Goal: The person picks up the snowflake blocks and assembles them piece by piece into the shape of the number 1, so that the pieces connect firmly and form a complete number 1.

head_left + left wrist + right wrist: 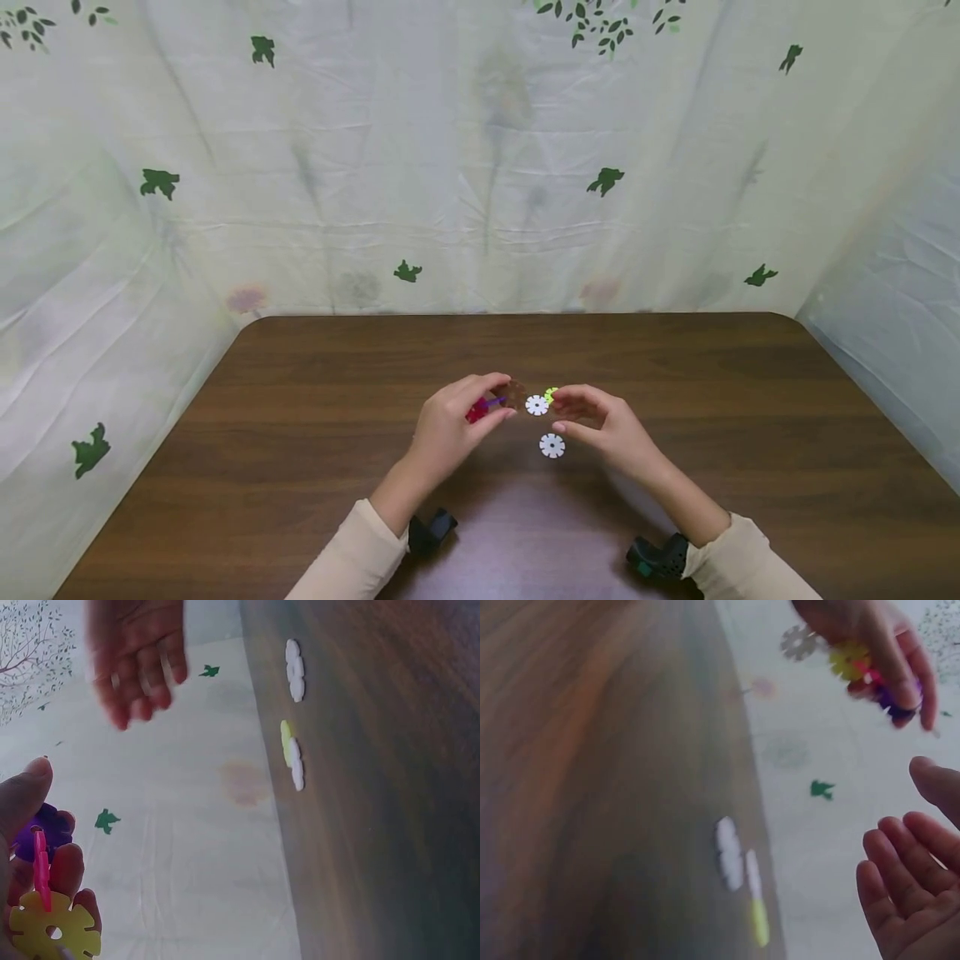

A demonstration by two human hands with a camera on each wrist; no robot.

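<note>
My left hand (450,417) holds a small joined chain of notched plastic discs. A purple disc (52,825) is between thumb and fingers. Joined to it is a pink disc (41,870), seen edge-on, then a yellow disc (54,919). At the chain's far end, the right wrist view shows a pale grey-white disc (801,643). My right hand (915,900) has nothing in it; its fingers are loosely bent, thumb apart. Near its fingertips on the table lie a white disc (531,405) and a yellow-green disc (550,392), overlapping. Another white disc (546,448) lies closer to me.
The brown wooden table (315,467) spreads out on all sides of the hands. A pale curtain (420,167) with green leaf and bird shapes hangs behind its far edge. Dark wrist devices (432,533) sit below both hands.
</note>
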